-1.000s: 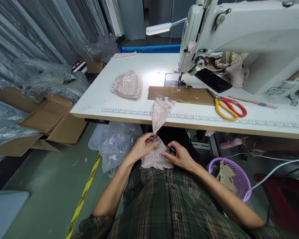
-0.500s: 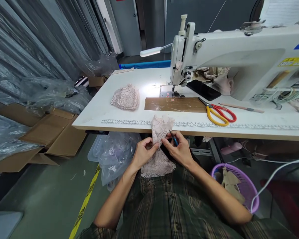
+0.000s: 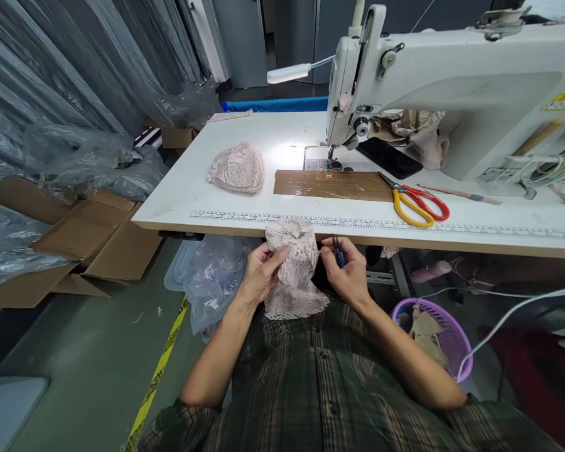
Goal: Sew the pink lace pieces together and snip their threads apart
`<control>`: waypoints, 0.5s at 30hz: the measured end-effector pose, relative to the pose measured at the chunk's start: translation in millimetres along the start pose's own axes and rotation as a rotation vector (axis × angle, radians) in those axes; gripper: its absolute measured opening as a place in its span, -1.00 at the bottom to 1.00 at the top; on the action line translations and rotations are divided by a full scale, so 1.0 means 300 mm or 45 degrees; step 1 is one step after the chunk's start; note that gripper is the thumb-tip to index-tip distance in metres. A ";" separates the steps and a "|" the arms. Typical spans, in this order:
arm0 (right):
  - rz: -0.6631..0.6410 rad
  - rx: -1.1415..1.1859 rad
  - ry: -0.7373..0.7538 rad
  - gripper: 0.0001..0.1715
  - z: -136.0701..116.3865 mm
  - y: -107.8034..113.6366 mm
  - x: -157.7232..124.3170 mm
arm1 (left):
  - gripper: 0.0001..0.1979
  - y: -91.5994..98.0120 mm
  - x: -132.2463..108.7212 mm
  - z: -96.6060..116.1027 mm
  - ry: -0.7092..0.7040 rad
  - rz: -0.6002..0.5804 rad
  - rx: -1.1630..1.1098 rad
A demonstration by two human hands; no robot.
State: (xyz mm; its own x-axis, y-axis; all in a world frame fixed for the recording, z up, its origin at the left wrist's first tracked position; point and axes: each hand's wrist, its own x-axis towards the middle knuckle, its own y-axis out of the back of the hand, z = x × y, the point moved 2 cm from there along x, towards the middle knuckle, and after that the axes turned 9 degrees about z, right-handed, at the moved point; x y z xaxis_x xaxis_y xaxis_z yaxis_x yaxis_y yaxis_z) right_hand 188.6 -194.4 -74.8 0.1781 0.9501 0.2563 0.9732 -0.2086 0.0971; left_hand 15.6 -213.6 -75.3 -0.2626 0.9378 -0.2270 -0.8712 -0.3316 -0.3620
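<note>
A piece of pale pink lace (image 3: 294,270) hangs over the table's front edge and down to my lap. My left hand (image 3: 263,271) pinches its left side between thumb and fingers. At its right edge, my right hand (image 3: 346,271) is closed, with small blue snips (image 3: 339,252) held in the fingers and the thumb and forefinger pinched at the lace's edge. More folded lace (image 3: 238,168) lies on the table at the left of the sewing machine (image 3: 358,113).
On the white table (image 3: 169,204) are brown tape (image 3: 329,184), scissors with red and yellow handles (image 3: 414,204) and a black phone (image 3: 390,157). Below are a purple basket (image 3: 461,339), a plastic bag (image 3: 216,276) and an open cardboard box (image 3: 117,245).
The lace between my hands has been spread wider and turned. My left hand has shifted a little left, my right hand slightly right, and the view has tilted down.
</note>
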 end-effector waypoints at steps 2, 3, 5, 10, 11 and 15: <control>0.045 -0.039 0.142 -0.85 -0.021 0.016 -0.016 | -0.55 0.003 -0.018 0.015 -0.034 0.031 0.028; 0.010 -0.042 0.216 -0.85 -0.033 0.019 -0.027 | -0.56 0.002 -0.029 0.021 -0.042 0.045 0.062; -0.177 -0.047 0.367 -0.74 -0.057 0.013 -0.056 | -0.58 -0.005 -0.053 0.029 -0.055 0.067 0.152; -0.468 -0.178 0.538 -0.54 -0.071 -0.015 -0.110 | -0.54 -0.030 -0.097 0.038 -0.065 0.004 0.277; -0.487 -0.166 0.484 -0.61 -0.065 -0.016 -0.109 | -0.54 -0.027 -0.099 0.041 -0.072 -0.018 0.281; -0.562 0.025 0.043 -0.74 -0.042 -0.003 -0.083 | -0.50 0.024 -0.072 0.055 -0.277 0.015 0.377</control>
State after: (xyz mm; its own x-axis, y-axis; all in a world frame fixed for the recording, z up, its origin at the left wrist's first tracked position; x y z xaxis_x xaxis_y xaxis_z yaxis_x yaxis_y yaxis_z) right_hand 181.6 -220.8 -69.1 -0.2596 0.9389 0.2261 0.9576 0.2200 0.1860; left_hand 8.3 -234.6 -58.0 -0.3276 0.9446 -0.0207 -0.9416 -0.3282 -0.0758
